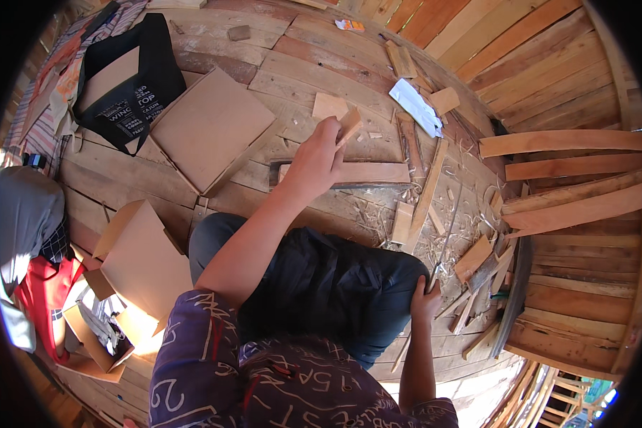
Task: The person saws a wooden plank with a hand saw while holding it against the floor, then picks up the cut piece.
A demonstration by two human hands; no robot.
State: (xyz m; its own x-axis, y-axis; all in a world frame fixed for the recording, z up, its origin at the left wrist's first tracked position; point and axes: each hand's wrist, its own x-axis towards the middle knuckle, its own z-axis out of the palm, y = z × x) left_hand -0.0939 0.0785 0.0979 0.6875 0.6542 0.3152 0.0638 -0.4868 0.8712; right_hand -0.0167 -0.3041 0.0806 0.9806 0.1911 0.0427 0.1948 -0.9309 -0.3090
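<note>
Left hand: fingers (329, 130) closed on a small wood block (350, 127), raised over the plank (374, 172). Fingertip contact mostly hidden. Short piece, so a slip would probably put fingers near whatever meets it.
Right hand (426, 299): fingers wrapped around what looks like a long thin dark rod (446, 246), beside the knee (406, 274). Can't tell if it has an edge or point.
Block: up in the left hand, well apart from the rod. Held by 1 hand, nothing visibly bracing it; likely to twist if pushed off-centre.
Rod: reaches out past the knee over the litter. Swing it carelessly and it could snag a loose wood strip (426, 196) or jab the leg.
Plank: lies flat in front of the legs. If it isn't fixed (can't tell), side load could shift it.
Shavings (446, 269): scattered right of the knee. Could hide small parts or make footing slick on standing up.
Cardboard box (217, 128): left of the left forearm, a wide elbow could knock it.
</note>
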